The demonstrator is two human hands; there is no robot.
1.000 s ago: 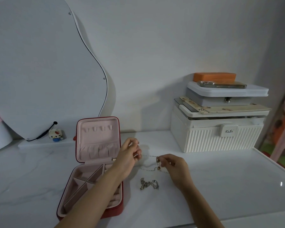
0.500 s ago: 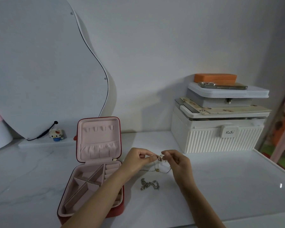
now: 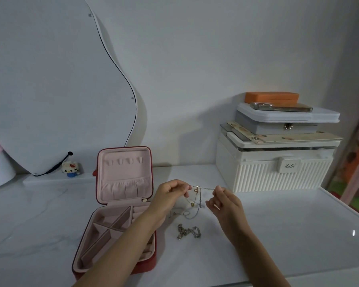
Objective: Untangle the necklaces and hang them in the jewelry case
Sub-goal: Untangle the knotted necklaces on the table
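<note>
Fingers of left hand (image 3: 170,193) and right hand (image 3: 224,200) pinch a necklace (image 3: 197,198) stretched between them.

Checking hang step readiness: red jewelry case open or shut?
Open. The jewelry case has its lid upright, pink hooks and pocket showing; the divided tray below is exposed.
</note>
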